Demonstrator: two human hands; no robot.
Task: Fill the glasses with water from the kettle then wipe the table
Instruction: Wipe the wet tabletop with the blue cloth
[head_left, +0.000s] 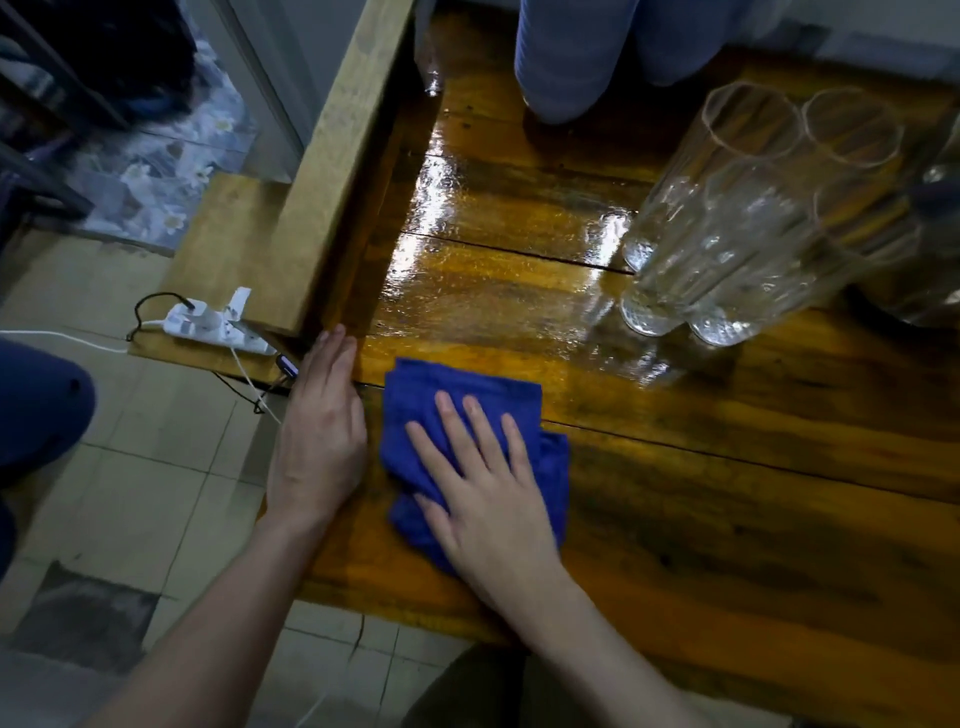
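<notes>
Blue cloth (467, 410), one piece, lies crumpled on the wooden table (727, 493) at lower centre of the frame, pressed under the right hand (483, 499), whose fingers are spread flat and released. Just left of it, the left hand (319, 441) rests flat at the table's edge, fingers straight and together, gripping nothing. Farther up at right stand four clear glasses (727, 228), clustered and touching. One white power strip (208, 327) sits at left. At far right only a dark edge shows; whether it is the kettle I cannot tell.

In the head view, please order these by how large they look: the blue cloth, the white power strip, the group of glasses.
1. Group of glasses, though nearness may exaggerate it.
2. Blue cloth, partly covered by the right hand.
3. White power strip.
</notes>
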